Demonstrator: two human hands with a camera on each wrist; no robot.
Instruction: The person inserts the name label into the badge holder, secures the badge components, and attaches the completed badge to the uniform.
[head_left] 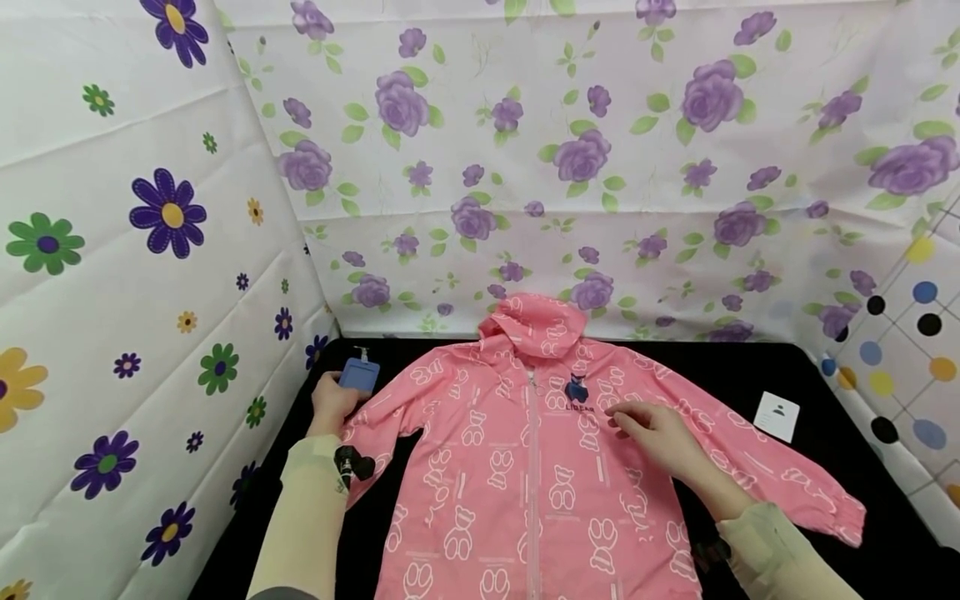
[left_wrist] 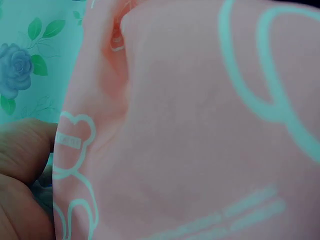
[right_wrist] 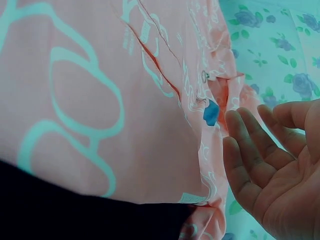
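A pink hooded zip jacket (head_left: 480,467) with white bear outlines lies spread front up, its hood at the far end. At the far left, my left hand (head_left: 333,404) pinches a blue badge holder (head_left: 360,373) with a small clip on top, beside the jacket's left-hand sleeve. In the left wrist view the sleeve fabric (left_wrist: 190,125) hides most of that hand, and the badge holder cannot be made out. My right hand (head_left: 656,433) hovers over the chest near the dark blue bear print (head_left: 576,389), holding nothing. Its fingers (right_wrist: 250,145) are loosely bent in the right wrist view.
A white card (head_left: 777,416) with a small dark-green mark lies beyond the right-hand sleeve on the black table (head_left: 720,367). Floral cloth walls (head_left: 525,225) enclose the table at the back and both sides.
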